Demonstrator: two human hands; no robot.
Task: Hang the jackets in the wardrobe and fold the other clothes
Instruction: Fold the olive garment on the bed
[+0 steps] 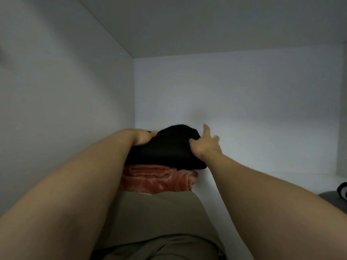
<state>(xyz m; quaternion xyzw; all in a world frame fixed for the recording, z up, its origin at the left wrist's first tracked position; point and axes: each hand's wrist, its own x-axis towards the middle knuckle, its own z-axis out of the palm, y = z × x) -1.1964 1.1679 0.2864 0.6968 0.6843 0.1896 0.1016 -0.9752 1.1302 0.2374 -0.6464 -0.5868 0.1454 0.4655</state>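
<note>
The black folded garment [165,149] lies inside the white wardrobe compartment [244,109], a little toward 6 o'clock from the middle of the view. It sits on top of a pink fleece cloth [159,178]. A beige cloth [159,218] is nearer to the person, at 6 o'clock of this pile.

The left hand [143,137] grips the garment at its 10 o'clock corner: the thumb lies curled over the top, and the other fingers are hidden behind the fabric. The right hand [205,145] is at the 3 o'clock edge. Only its thumb presses on the cloth; its fingers are straight and spread apart and hold nothing.

The garment looks soft, light and without any stiffness, so I think it will sag and unfold if it is taken by one corner only. It seems better to hold it at both short edges, or with flat palms under it. The fleece below appears plush and may slide with it when it is pushed.

At 4 o'clock, by the frame edge, is a dark object [341,192]; I cannot tell what it is.
</note>
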